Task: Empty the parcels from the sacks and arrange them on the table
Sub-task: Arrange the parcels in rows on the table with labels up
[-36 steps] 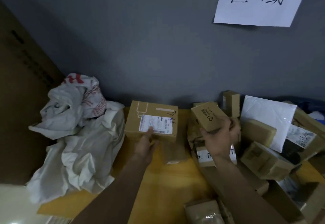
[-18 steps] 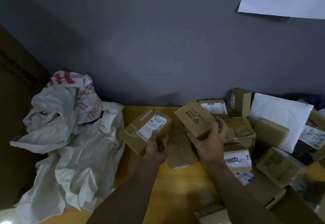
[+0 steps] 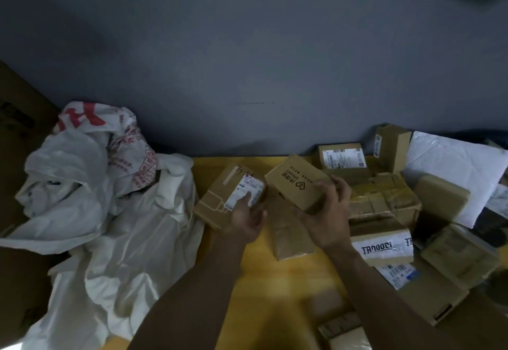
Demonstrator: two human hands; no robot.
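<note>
the left hand (image 3: pixel 247 219) grips the near end of a brown cardboard box with a white shipping label (image 3: pixel 220 201), its thumb pressed on the label. this box is tilted low over the yellow table (image 3: pixel 275 289); i cannot tell if it touches the top. the right hand (image 3: pixel 327 212) holds a brown cardboard box printed with a black heart logo (image 3: pixel 294 182), its fingers curled round the near right end, and the box is lifted and tilted. the 2 boxes sit just beside each other, corners close. between the hands a flat brown tape-wrapped packet (image 3: pixel 291 237) lies on the table. a crumpled white plastic sack with red print (image 3: pixel 110 212) slumps over the table's left side. on the right is a pile of brown parcels, among them a box banded with white lettered tape (image 3: pixel 382 245), a white padded envelope (image 3: pixel 453 174) and a small upright brown box (image 3: pixel 391 146) against the grey wall (image 3: pixel 247 61).
</note>
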